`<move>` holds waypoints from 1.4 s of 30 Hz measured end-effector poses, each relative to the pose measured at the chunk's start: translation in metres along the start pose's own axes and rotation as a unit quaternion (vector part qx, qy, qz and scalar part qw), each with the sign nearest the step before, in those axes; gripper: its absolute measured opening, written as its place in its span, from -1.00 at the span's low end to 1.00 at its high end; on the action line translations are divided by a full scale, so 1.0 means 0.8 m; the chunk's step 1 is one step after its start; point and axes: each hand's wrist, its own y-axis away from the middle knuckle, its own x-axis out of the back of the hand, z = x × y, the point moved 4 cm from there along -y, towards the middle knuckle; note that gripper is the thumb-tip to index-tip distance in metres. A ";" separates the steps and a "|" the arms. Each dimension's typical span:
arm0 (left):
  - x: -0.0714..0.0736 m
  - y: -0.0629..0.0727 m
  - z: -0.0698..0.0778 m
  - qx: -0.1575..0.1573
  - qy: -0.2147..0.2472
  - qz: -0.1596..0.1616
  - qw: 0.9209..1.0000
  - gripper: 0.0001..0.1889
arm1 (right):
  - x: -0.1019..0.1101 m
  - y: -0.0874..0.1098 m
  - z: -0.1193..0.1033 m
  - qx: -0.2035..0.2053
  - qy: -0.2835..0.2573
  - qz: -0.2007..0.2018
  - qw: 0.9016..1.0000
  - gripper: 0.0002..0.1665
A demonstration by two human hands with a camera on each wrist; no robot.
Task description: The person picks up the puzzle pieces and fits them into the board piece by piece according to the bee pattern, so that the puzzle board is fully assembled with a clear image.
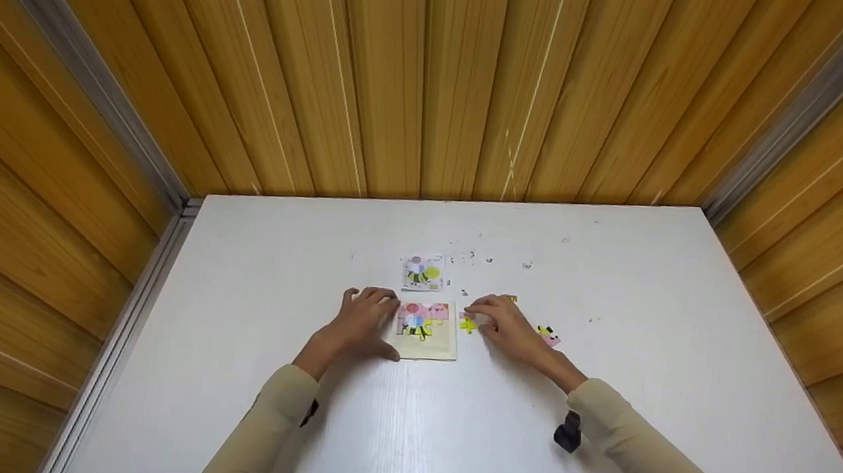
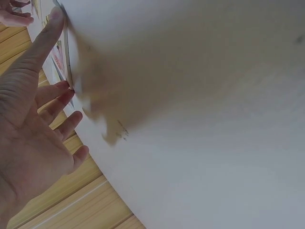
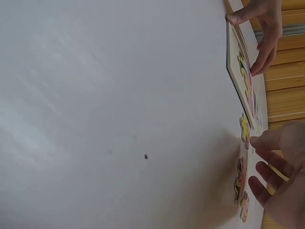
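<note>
A square wooden puzzle board [image 1: 428,348] lies on the table, its upper part filled with pink, blue and bee-striped pieces. Along its left edge stretches my left hand [image 1: 360,323], thumb at the near corner and fingertips at the far end; in the left wrist view that hand [image 2: 33,124] has its fingers spread and loose. Just right of the board, thumb and index finger of my right hand [image 1: 508,327] pinch a yellow-and-pink puzzle piece [image 1: 467,323] at the table surface. The right wrist view shows the thumb tip at the edge of this piece [image 3: 244,126].
Behind the board lies a bee picture card [image 1: 424,273]. A pink, yellow and black piece [image 1: 547,337] lies right of my right hand, and an orange piece [image 1: 510,298] shows behind it. Small dark marks [image 1: 489,261] dot the far table. Wood-patterned panels [image 1: 456,81] surround the table.
</note>
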 end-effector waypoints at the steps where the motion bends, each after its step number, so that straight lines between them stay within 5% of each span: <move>1: -0.001 0.000 0.000 0.000 -0.001 -0.002 1.000 0.03 | -0.002 0.000 0.000 0.008 0.003 -0.002 1.000 -0.60; 8: 0.001 0.001 0.001 -0.011 0.000 0.003 1.000 0.03 | -0.010 0.003 -0.003 0.034 0.044 0.012 0.998 -0.71; 18: 0.006 0.003 -0.002 -0.009 0.005 0.006 1.000 0.02 | -0.010 0.014 0.002 0.004 0.079 0.022 0.997 -0.61; 42: 0.000 0.000 -0.004 -0.015 -0.003 0.007 1.000 0.04 | 0.001 0.018 0.000 0.031 0.126 -0.004 0.992 -0.65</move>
